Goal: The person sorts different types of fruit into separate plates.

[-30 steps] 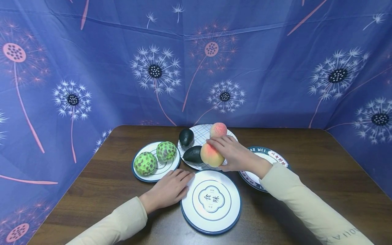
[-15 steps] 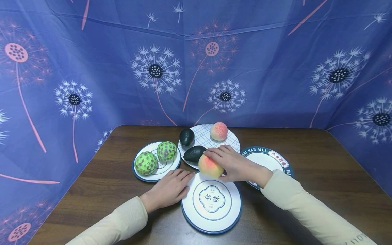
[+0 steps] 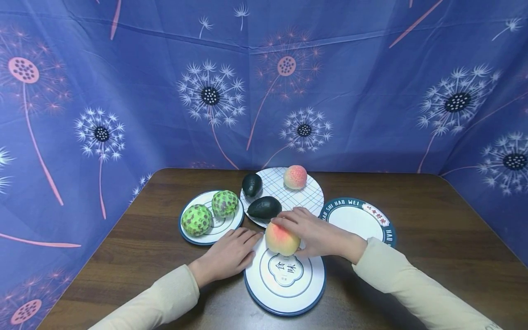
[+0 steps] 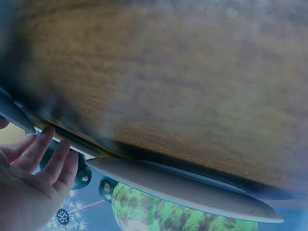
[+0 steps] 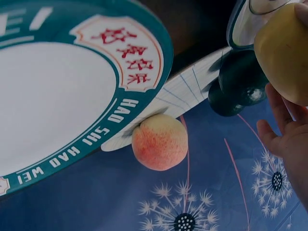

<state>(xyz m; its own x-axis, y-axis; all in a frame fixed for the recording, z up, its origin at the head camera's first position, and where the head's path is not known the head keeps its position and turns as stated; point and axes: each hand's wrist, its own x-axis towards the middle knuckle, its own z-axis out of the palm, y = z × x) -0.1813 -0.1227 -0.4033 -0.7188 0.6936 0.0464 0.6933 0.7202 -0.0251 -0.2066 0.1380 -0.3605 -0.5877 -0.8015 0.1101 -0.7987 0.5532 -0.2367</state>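
My right hand (image 3: pixel 315 233) grips a large yellow-and-pink peach (image 3: pixel 281 238) over the far half of the front white plate (image 3: pixel 284 298) with a blue rim. Whether the peach touches that plate cannot be told. In the right wrist view the peach (image 5: pixel 284 55) sits between thumb and fingers at the right edge. My left hand (image 3: pixel 228 256) rests by the front plate's left edge, its fingers extended and holding nothing. On the checked plate (image 3: pixel 303 198) behind lie a smaller pink peach (image 3: pixel 295 177) and two dark green avocados (image 3: pixel 265 207).
At left, a blue-rimmed plate (image 3: pixel 187 233) bears two green, brown-spotted round fruits (image 3: pixel 196 220). A green-rimmed plate (image 3: pixel 356 222) with lettering stands at right, partly behind my right forearm. A blue dandelion-print cloth (image 3: pixel 350 91) hangs behind the wooden table (image 3: pixel 433 229).
My right hand has carried the large peach from above the checked plate toward me, over the front plate. The left hand has stayed in place.
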